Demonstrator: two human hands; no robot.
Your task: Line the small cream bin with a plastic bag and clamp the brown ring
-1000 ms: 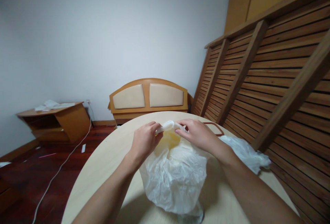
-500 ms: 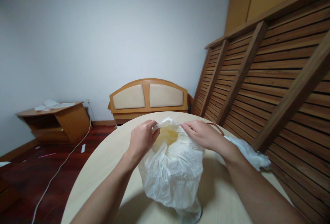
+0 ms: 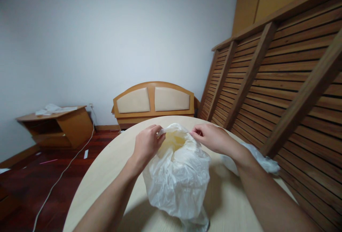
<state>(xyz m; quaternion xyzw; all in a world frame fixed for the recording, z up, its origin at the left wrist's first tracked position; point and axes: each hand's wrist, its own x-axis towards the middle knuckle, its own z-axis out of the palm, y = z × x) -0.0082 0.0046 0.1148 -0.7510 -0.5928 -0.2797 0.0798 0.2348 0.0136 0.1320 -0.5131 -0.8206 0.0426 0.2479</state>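
Note:
A crinkled white plastic bag (image 3: 179, 178) stands on the round pale table (image 3: 107, 164), wrapped about something bulky whose yellowish inside shows through the opening at the top. My left hand (image 3: 149, 140) pinches the bag's rim at its left side. On the right side, my right hand (image 3: 210, 136) has thumb and fingertips closed on the edge of the same rim. What the bag covers is mostly hidden. A loose tail of plastic hangs at its near lower side.
Another clear plastic bag (image 3: 263, 159) lies at the table's right edge, partly behind my right forearm. A slatted wooden frame (image 3: 267, 82) leans along the right. Behind the table stands a headboard (image 3: 153, 100); at left are a low cabinet (image 3: 74, 127) and a white cable (image 3: 64, 169).
My right hand has shifted slightly to the right and its fingers have curled in more. The bag's rim lies a little lower and rounder. My left hand has hardly moved.

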